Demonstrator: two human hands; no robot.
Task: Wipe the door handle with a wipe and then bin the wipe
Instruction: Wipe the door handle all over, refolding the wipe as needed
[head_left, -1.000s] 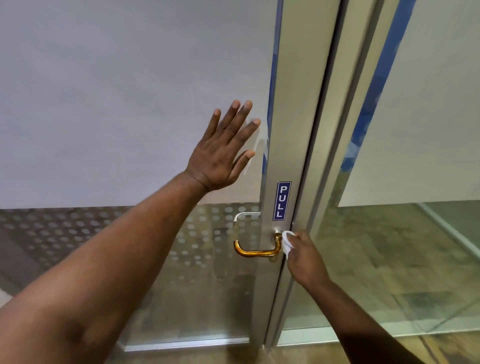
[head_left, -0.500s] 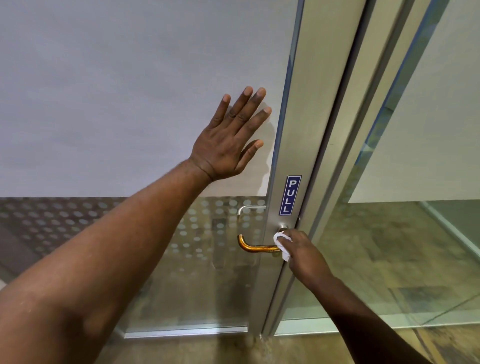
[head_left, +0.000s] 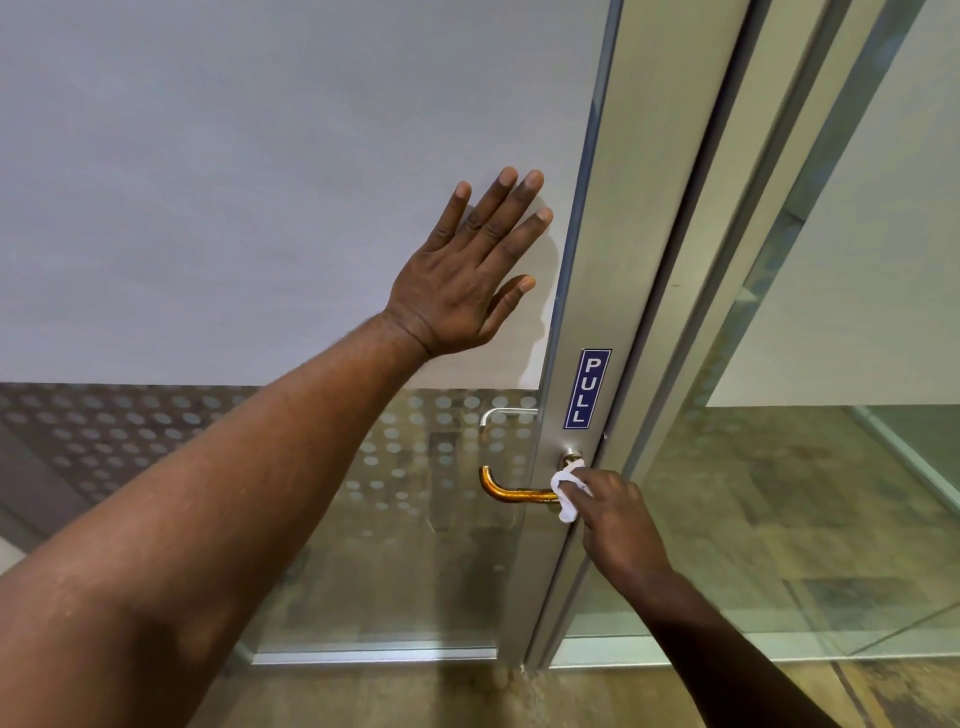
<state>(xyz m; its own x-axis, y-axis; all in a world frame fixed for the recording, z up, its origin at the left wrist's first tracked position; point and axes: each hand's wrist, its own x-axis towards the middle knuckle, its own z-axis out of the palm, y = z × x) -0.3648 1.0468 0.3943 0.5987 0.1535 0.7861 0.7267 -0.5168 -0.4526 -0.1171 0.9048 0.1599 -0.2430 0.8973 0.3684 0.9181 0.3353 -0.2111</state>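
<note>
A brass-coloured lever door handle sticks out to the left from the metal door frame. My right hand is shut on a crumpled white wipe and presses it against the handle's inner end, near the round base. My left hand lies flat on the frosted glass door panel above the handle, fingers spread, holding nothing. No bin is in view.
A blue PULL sticker sits on the frame just above the handle. A second, silver handle shows through the glass behind. A fixed glass pane stands to the right, and a brown floor lies below.
My right hand with the wipe has slid from the frame side onto the handle's inner end. My left hand stays flat on the glass; the view has shifted slightly.
</note>
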